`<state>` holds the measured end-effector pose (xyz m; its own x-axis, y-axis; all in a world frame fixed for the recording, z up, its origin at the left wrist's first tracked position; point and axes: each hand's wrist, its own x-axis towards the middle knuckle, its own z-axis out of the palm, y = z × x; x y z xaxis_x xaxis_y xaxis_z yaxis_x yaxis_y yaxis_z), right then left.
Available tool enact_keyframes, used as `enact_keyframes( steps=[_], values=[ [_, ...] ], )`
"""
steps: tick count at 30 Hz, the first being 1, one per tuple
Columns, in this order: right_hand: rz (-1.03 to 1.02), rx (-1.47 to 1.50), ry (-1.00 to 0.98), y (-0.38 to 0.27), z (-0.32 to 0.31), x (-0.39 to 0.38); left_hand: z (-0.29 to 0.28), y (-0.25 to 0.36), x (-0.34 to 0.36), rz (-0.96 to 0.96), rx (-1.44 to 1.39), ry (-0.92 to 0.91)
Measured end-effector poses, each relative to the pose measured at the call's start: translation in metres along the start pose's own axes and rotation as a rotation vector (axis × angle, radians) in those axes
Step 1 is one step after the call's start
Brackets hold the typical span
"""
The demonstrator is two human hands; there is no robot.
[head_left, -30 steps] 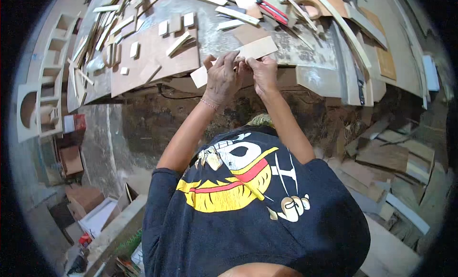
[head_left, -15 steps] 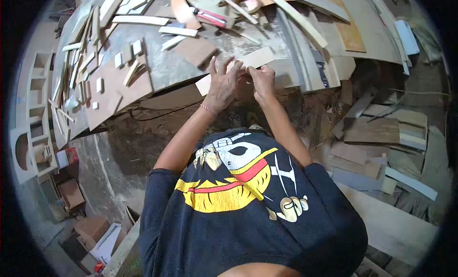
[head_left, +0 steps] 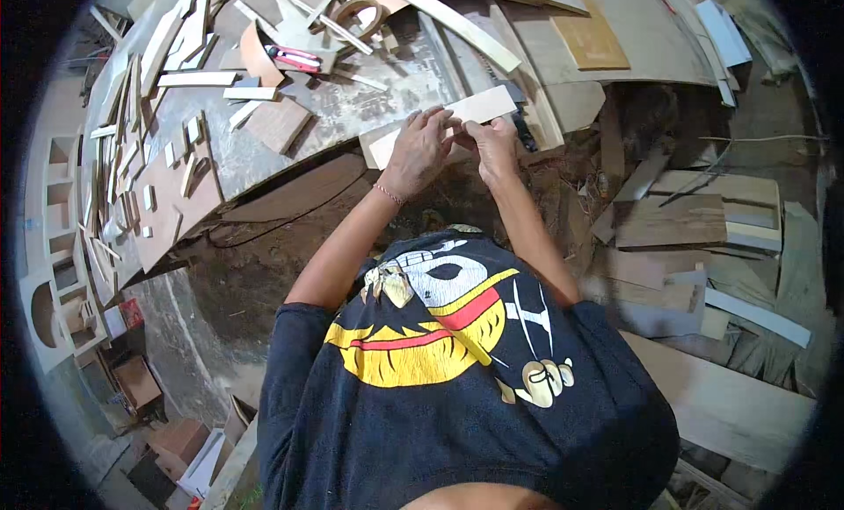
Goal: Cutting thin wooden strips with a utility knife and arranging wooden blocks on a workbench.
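Observation:
A pale, flat wooden strip (head_left: 489,107) lies slanted over the near edge of the workbench, its two ends showing on either side of my hands. My left hand (head_left: 418,151) is closed over its middle, fingers bent and pointing right. Close beside it, my right hand (head_left: 494,149) is closed in a pinch at the strip's near edge. The fingertips of both hands almost meet, and whether a small piece sits between them is hidden.
The workbench (head_left: 343,114) bears a red-handled cutter (head_left: 294,60), a tape roll (head_left: 359,19), a brown wooden block (head_left: 277,123) and several offcuts. Long boards (head_left: 591,44) lie at its far right. Stacked boards (head_left: 668,222) rest on the floor at right; a white shelf frame (head_left: 60,220) stands left.
The view has shifted, so the bench contents sit farther left. The wooden strip has moved right over the bench with my hands. My left fingers have drawn closer together.

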<state>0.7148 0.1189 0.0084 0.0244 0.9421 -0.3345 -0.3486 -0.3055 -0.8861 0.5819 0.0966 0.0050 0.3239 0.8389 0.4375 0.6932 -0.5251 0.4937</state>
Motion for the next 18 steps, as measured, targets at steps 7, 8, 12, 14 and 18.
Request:
enact_keyframes(
  steps=[7,8,12,14,18],
  values=[
    [-0.060,-0.275,0.079,0.002,-0.036,0.019,0.031,0.005,0.011,0.036,0.023,0.043],
    [-0.071,-0.322,0.069,0.002,-0.040,0.022,0.034,0.005,0.011,0.052,0.020,0.044],
    [-0.076,-0.419,0.064,0.003,-0.047,0.029,0.042,0.002,0.010,0.026,-0.035,0.014],
    [-0.103,-0.341,0.021,0.001,-0.048,0.029,0.044,0.000,0.012,0.022,0.016,-0.001],
    [-0.046,-0.356,0.030,-0.001,-0.050,0.028,0.043,-0.001,0.013,0.000,-0.011,-0.029]
  ],
)
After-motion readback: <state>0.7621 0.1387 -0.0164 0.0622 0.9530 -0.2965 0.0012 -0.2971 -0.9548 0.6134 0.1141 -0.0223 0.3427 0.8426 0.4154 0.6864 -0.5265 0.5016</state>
